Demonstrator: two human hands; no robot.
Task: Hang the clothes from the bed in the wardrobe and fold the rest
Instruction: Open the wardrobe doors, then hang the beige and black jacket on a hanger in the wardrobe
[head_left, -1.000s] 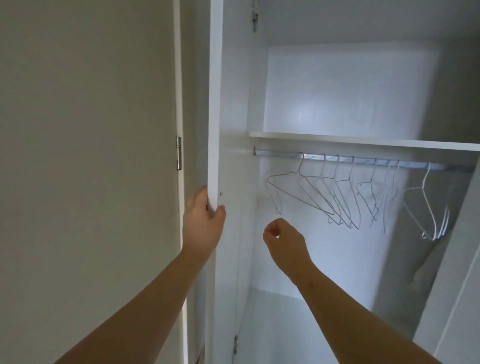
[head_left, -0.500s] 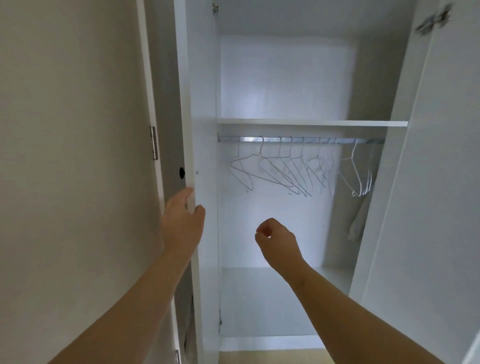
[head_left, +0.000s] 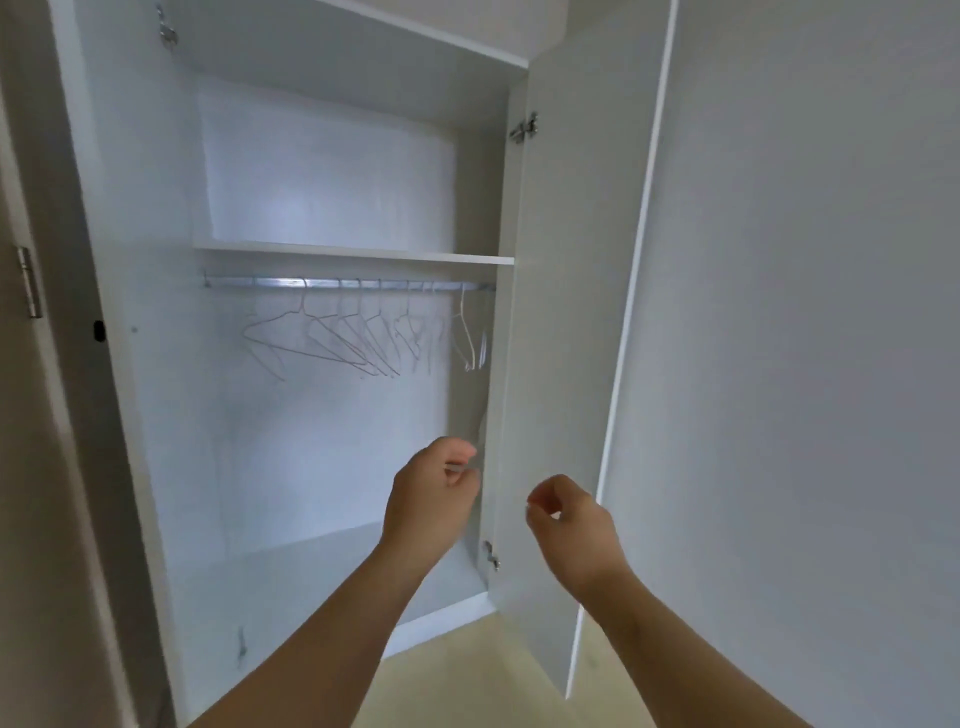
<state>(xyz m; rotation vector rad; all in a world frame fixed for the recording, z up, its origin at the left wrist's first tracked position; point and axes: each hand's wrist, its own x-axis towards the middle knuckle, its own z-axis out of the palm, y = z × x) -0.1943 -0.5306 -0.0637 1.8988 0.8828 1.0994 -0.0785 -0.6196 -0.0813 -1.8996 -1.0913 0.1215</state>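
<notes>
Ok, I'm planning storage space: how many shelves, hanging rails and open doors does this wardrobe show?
Shelf: 1
Hanging rail: 1
Open doors: 2
Total: 4
Wire hangers: too blurred to count.

Wardrobe (head_left: 156, 415): shelf (head_left: 353, 253) at 12 o'clock, rail (head_left: 270, 283) directly beneath it, hangers (head_left: 332, 343) on the rail; door (head_left: 561, 312) at 3 o'clock, hinged on the wardrobe's right wall.
</notes>
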